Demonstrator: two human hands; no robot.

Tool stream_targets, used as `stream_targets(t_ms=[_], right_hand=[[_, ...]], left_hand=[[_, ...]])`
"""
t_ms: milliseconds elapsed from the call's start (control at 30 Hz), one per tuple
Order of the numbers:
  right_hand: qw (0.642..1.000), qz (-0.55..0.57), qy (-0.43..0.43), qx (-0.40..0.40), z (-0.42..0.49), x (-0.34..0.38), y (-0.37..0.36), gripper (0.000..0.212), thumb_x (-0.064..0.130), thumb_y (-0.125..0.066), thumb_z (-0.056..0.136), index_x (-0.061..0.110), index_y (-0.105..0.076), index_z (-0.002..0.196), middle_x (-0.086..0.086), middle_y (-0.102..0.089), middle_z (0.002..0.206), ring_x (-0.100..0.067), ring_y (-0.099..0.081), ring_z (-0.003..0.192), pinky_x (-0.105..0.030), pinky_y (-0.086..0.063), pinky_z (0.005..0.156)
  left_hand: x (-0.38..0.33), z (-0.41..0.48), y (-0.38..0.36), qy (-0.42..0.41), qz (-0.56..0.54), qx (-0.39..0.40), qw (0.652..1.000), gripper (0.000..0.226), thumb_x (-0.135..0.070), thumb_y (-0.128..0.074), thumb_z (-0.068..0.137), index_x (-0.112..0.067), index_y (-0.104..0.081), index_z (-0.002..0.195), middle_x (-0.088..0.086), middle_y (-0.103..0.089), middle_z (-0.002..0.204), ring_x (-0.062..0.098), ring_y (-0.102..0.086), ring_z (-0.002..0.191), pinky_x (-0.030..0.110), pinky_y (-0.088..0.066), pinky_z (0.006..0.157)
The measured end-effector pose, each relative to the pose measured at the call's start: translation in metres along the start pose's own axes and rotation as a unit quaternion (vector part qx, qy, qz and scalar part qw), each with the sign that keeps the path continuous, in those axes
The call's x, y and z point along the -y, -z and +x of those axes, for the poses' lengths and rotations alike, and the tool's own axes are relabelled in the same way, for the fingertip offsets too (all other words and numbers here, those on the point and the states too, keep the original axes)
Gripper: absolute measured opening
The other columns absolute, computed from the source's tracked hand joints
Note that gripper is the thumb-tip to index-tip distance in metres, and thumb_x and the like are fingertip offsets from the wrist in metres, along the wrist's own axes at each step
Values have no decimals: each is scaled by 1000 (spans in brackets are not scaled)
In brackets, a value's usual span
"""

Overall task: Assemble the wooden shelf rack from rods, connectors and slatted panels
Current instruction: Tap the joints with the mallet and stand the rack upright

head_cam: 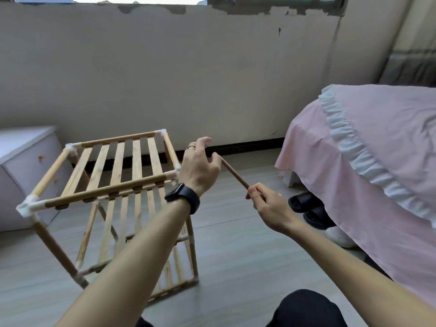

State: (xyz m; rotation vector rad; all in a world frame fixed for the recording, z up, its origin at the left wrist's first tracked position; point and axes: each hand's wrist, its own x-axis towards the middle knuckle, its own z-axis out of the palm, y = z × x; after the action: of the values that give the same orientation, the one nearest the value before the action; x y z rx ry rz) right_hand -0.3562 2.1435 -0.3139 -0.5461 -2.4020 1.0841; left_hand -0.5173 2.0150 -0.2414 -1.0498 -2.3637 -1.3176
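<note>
Black-trousered knee (306, 310) at bottom edge | right hand (269, 206): fingers pinch lower end of rod (236, 175), held in air | left hand (200, 166): fingers curled at rod's upper end, grip unclear | rack (113, 192) stands on floor (236, 256) at left, slatted panel (118, 161) on top, white connectors (26, 206) at corners | pink bed (377, 161) at right

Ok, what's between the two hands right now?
In the head view, only the dark wooden rod spans the gap: the right hand pinches its near end, the left hand holds its far end. Floor shows behind.
</note>
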Motion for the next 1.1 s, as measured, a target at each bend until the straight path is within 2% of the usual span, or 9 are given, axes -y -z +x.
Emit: stream_targets(t_ms=[133,233,367,467,567,633,733,1000,1100], right_hand=[[998,35,-48,10,-14,-54,18,33,48,-38,107,34,-61,87,11,-47,56,-5,-41,51,-24,-34,51],[992,80,-102,8,-14,-98,20,32,47,-37,107,41,-61,87,14,-47,54,-4,-39,50,-21,-33,51],[979,128,-154,26,0,-162,2,33,50,-36,104,35,-61,88,12,-48,56,-6,-41,52,-28,-35,54],[969,143,-196,53,17,-209,-18,34,50,-36,104,36,-61,87,8,-55,59,-7,-45,51,-29,-38,54],[957,106,-253,94,47,-269,-37,35,56,-37,103,38,-64,91,7,-71,75,-6,-59,55,-25,-48,57],[949,54,-286,124,72,-315,-47,32,61,-42,99,38,-64,101,10,-72,92,-6,-68,75,-25,-51,70],[945,-46,-298,126,108,-384,-54,40,57,-49,99,26,-61,121,9,-65,121,-14,-62,111,-32,-47,94],[922,-269,-278,36,237,-494,-37,47,43,-50,102,14,-50,138,-10,-43,145,-33,-41,130,-44,-39,103],[902,-331,-275,27,296,-523,-27,47,40,-46,103,12,-47,141,-13,-39,148,-36,-34,134,-46,-37,105]], left_hand=[[-33,0,-59,148,-235,115,954,33,-23,-51,103,-10,-53,134,2,-72,111,18,-67,104,36,-55,92],[-38,-2,-107,210,-331,155,907,28,-8,-53,102,-5,-54,130,6,-70,115,23,-71,100,28,-58,81],[-18,-10,-183,288,-370,210,858,22,-5,-60,98,-5,-55,120,13,-70,111,18,-73,89,29,-60,83],[16,-9,-241,307,-336,238,858,24,-9,-59,100,-1,-60,122,7,-72,103,19,-72,87,37,-58,89],[64,6,-307,314,-290,271,862,22,-15,-58,101,-6,-63,121,3,-73,98,15,-72,78,28,-55,74],[105,18,-354,305,-242,284,876,23,-21,-60,100,-9,-67,119,-1,-73,92,12,-70,72,20,-52,64],[166,29,-417,265,-130,312,903,22,-33,-62,98,-19,-73,112,-8,-74,90,8,-69,74,9,-46,60],[275,35,-528,165,64,342,923,33,-40,-45,104,-33,-64,130,7,-60,128,28,-53,121,39,-48,94],[296,30,-558,121,179,419,882,47,-52,-31,105,-44,-34,151,4,-18,165,28,-15,150,52,-24,116]])
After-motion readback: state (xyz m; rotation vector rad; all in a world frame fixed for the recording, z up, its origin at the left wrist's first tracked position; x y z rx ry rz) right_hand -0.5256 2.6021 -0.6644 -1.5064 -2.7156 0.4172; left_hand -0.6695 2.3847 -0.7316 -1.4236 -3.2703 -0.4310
